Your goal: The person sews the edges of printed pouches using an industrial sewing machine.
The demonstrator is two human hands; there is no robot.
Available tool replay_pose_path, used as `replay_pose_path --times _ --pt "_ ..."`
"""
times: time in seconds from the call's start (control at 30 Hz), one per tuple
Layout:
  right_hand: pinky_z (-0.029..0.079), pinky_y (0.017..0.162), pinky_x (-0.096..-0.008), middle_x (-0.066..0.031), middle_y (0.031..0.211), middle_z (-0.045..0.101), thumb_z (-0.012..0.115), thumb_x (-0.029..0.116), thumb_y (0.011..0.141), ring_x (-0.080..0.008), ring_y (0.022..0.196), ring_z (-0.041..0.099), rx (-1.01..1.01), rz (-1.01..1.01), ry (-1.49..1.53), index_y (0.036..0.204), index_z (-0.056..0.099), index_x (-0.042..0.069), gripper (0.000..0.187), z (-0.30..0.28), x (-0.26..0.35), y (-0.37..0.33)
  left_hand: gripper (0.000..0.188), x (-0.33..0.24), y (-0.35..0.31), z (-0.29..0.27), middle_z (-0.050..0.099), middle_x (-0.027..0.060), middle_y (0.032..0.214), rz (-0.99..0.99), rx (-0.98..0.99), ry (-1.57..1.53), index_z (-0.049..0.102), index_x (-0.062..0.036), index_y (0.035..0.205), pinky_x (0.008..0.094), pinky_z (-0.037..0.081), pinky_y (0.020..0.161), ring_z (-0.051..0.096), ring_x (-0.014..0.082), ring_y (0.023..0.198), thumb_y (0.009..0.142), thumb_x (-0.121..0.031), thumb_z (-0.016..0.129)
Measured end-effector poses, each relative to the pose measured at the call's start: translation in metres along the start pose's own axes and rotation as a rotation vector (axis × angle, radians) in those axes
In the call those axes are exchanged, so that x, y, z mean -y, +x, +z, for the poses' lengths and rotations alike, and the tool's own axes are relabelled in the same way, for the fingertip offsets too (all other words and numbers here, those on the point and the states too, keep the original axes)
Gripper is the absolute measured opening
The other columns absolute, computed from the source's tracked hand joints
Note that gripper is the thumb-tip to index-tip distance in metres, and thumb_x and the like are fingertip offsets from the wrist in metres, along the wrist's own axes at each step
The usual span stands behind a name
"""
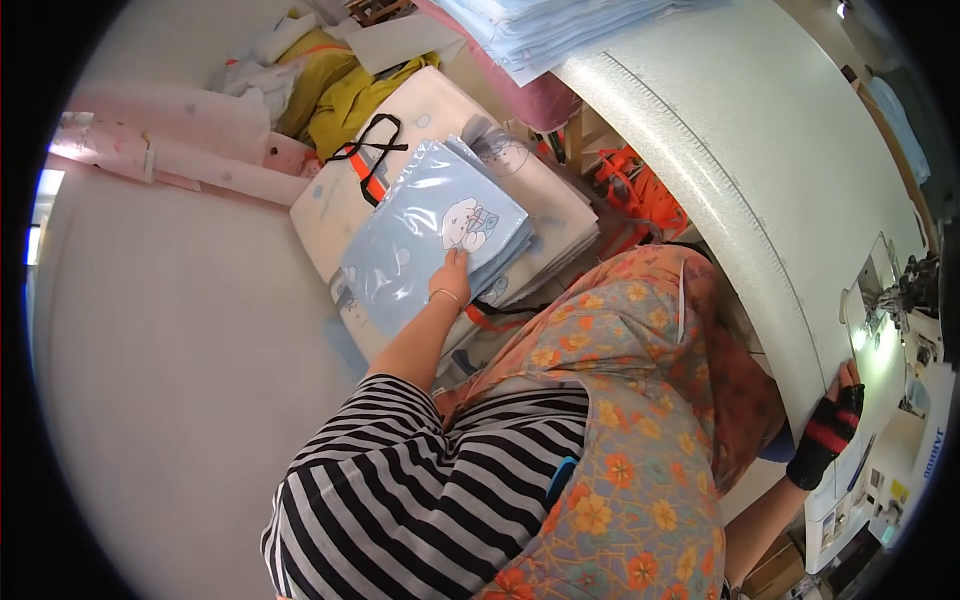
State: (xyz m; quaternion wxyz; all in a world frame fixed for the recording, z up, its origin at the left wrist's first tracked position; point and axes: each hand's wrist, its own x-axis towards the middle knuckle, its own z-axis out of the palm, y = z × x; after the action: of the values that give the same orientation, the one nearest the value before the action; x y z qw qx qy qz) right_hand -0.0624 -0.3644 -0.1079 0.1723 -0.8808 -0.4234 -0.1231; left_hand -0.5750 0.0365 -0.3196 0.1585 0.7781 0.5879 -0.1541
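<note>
My left hand (452, 277) is at the near edge of a stack of glossy light-blue plastic pieces (400, 230) printed with a white cartoon animal. Its fingers are bunched together on the top piece at that edge; the thumb is hardly visible. The stack rests on a larger pile of white printed sheets (335, 205) to my left. Over on the right, my right hand (830, 430), in a black and red fingerless glove, lies on the pale worktable (720, 130) beside a sewing machine (900, 300). Its fingers are stretched out, with nothing seen in them.
More light-blue pieces (560, 35) are stacked on the table's far end. A ruler scale (700, 150) curves along the table's edge. Black straps (375, 140) lie on the white pile. Yellow-green cloth (345, 95) and an orange bundle (640, 190) lie beyond it.
</note>
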Motion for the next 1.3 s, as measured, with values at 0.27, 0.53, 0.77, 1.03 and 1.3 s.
replay_pose_path --times 0.27,0.53,0.77,1.03,1.3 --pt "0.043 0.101 -0.0411 -0.0174 0.126 0.06 0.05 0.004 0.094 -0.0325 0.117 0.056 -0.005 0.02 0.036 0.115 0.063 0.002 0.025 -0.004 0.004 -0.004 0.061 0.022 -0.001 0.015 0.033 0.016 0.151 0.152 0.221 0.101 0.036 -0.0096 0.143 0.0432 0.046 0.099 0.054 0.0364 0.119 0.089 -0.027 0.059" --pt "0.044 0.099 -0.0434 -0.0184 0.123 0.059 0.054 0.005 0.089 -0.0345 0.114 0.056 -0.076 -0.002 0.071 0.11 0.063 0.004 0.023 0.004 0.009 -0.01 0.045 -0.199 -0.018 -0.314 0.06 0.0159 0.12 1.179 -1.153 -0.112 0.058 -0.001 0.12 0.042 0.049 0.087 0.06 0.0346 0.104 0.078 -0.013 0.068" --pt "0.046 0.095 -0.0428 -0.0167 0.116 0.063 0.059 0.003 0.084 -0.0345 0.108 0.059 -0.144 -0.013 0.126 0.102 0.065 0.004 0.019 0.001 0.033 0.0 0.048 -0.275 0.031 -0.441 0.064 0.0191 0.115 0.491 -0.533 0.337 0.063 -0.0031 0.117 0.0415 0.047 0.092 0.061 0.0355 0.104 0.088 -0.041 0.058" --pt "0.046 0.095 -0.0428 -0.0163 0.113 0.065 0.062 0.001 0.081 -0.0344 0.107 0.06 -0.164 0.029 0.169 0.098 0.067 0.005 0.018 0.001 0.035 0.0 0.029 -0.272 0.055 -0.453 0.067 0.0165 0.108 0.508 -0.625 0.274 0.065 -0.0073 0.111 0.0421 0.049 0.09 0.063 0.0333 0.103 0.089 -0.021 0.051" --pt "0.048 0.093 -0.0409 -0.0164 0.112 0.064 0.061 0.003 0.085 -0.0332 0.105 0.06 -0.175 -0.01 0.138 0.1 0.066 0.003 0.016 -0.007 0.048 0.004 0.024 -0.298 0.036 -0.48 0.067 0.0157 0.104 0.564 -0.678 0.661 0.064 -0.0076 0.109 0.0425 0.05 0.086 0.063 0.034 0.101 0.087 -0.012 0.054"
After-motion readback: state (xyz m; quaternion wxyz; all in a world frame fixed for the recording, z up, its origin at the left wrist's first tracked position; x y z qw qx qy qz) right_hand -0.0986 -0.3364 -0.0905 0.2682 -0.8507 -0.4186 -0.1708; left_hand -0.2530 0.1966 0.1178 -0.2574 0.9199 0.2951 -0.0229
